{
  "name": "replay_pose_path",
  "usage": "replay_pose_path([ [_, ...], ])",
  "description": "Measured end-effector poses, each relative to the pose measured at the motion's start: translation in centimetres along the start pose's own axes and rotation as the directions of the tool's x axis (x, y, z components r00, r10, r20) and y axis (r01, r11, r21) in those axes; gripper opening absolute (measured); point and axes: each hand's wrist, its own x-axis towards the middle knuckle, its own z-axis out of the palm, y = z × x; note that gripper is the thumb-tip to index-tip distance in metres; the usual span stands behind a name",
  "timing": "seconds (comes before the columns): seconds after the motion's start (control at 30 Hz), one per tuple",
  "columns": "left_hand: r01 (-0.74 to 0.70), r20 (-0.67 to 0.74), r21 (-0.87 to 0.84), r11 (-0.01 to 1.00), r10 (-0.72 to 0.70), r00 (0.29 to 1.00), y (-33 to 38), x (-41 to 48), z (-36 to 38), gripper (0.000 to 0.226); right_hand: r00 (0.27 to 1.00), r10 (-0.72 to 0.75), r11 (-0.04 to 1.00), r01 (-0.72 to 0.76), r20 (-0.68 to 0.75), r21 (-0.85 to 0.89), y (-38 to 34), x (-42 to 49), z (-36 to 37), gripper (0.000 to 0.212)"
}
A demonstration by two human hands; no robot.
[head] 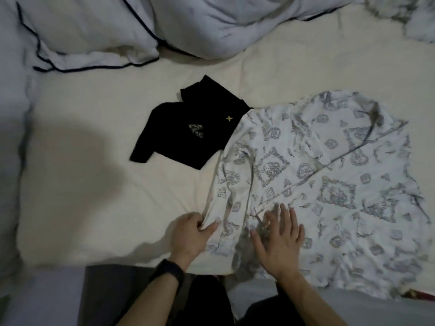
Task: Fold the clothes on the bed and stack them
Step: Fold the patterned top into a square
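A white garment with a grey printed pattern point(324, 175) lies spread over the right half of the cream bed sheet point(98, 184), partly creased and folded over. My left hand point(190, 234) pinches its left edge near the bed's front. My right hand point(279, 241) lies flat on the cloth with straight, spread fingers, just right of the left hand. A black T-shirt point(188, 130) with a small print and a yellow cross lies crumpled in the middle of the bed, its right side tucked under the white garment.
A pale blue duvet with dark piping point(98, 31) is bunched along the head of the bed. A fluffy grey-white item point(414, 17) sits at the top right corner. The bed's front edge runs just before my body.
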Motion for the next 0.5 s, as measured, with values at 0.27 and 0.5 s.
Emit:
replay_pose_path([
  [0.27,-0.092,0.162,-0.291,0.952,0.143,0.976,2.2,3.2,-10.7,0.026,0.978,0.085,0.996,-0.085,0.190,-0.010,-5.5,9.4,-3.6,0.076],
  [0.5,-0.089,-0.038,-0.311,0.946,0.082,0.996,0.5,8.5,-28.6,0.027,0.956,0.214,0.975,-0.221,0.201,0.011,-5.7,9.9,-2.1,0.084],
])
